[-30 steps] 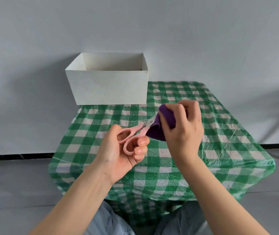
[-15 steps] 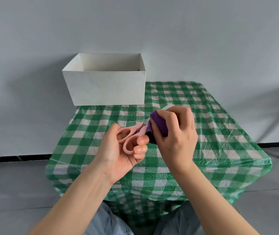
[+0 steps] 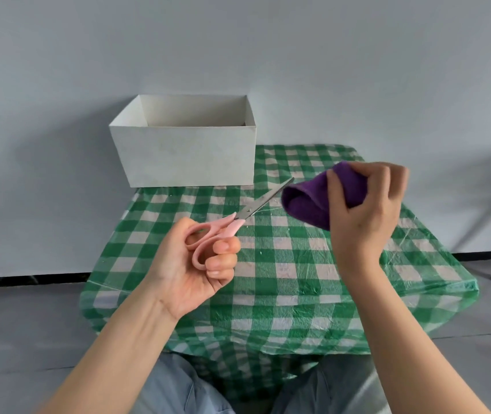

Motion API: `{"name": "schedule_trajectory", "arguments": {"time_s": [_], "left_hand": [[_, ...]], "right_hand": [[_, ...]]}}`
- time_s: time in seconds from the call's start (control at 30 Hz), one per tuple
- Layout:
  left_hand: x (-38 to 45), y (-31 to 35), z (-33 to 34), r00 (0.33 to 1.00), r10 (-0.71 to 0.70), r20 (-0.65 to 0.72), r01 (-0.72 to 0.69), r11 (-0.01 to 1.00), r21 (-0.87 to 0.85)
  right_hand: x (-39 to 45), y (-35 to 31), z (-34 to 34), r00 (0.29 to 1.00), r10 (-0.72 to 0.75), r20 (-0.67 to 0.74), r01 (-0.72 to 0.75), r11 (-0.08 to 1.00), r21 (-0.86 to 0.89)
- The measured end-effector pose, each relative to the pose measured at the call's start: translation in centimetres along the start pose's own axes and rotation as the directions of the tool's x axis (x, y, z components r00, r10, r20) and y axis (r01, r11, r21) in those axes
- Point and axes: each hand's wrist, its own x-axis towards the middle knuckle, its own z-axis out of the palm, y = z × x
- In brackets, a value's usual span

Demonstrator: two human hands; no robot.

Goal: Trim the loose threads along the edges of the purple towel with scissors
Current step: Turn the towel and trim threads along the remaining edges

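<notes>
Gripping pink scissors point(image 3: 235, 218), the left hand point(image 3: 192, 264) points closed blades at the purple towel point(image 3: 310, 201), bunched in the right hand point(image 3: 363, 213) above the checked table point(image 3: 298, 279).

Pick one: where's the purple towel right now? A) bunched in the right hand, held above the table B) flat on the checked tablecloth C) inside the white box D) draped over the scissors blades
A: the purple towel is bunched in the right hand above the table, while the left hand holds the pink scissors, blades pointing toward the towel.
</notes>
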Motion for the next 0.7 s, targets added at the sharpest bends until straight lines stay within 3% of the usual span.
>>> {"name": "schedule_trajectory", "arguments": {"time_s": [0.13,0.2,0.27,0.37,0.43,0.53,0.63,0.7], "left_hand": [[0.6,-0.7,0.5,0.999,0.048,0.014,-0.049,0.997,0.056],[0.7,-0.9,0.7,0.997,0.062,0.034,-0.065,0.993,0.094],[0.5,-0.9,0.8,0.995,0.084,0.046,-0.090,0.983,0.158],[-0.3,-0.9,0.6,0.979,0.203,0.018,-0.194,0.899,0.392],[-0.2,-1.2,0.3,0.931,0.363,0.025,-0.298,0.722,0.625],[0.5,-1.8,-0.5,0.797,0.592,0.119,-0.394,0.360,0.846],[0.8,-2.3,-1.3,0.645,0.685,0.338,-0.426,-0.045,0.904],[0.7,-2.4,-1.6,0.585,0.692,0.422,-0.450,-0.157,0.879]], "right_hand": [[-2.2,-2.8,0.3,0.927,-0.367,0.071,0.366,0.930,0.034],[-3.0,-3.0,1.0,0.887,-0.450,0.099,0.452,0.892,0.008],[-2.7,-2.4,1.3,0.913,-0.391,0.119,0.398,0.917,-0.037],[-1.2,-0.9,1.4,0.984,-0.097,0.148,0.110,0.991,-0.079],[-0.7,-0.5,1.1,0.986,0.012,0.168,-0.005,0.999,-0.042],[-1.2,-1.5,0.6,0.977,0.003,0.212,-0.013,0.999,0.044],[-1.7,-2.9,0.0,0.963,-0.014,0.268,-0.015,0.994,0.107],[-1.8,-3.8,-0.2,0.957,-0.027,0.290,-0.015,0.990,0.142]]}}
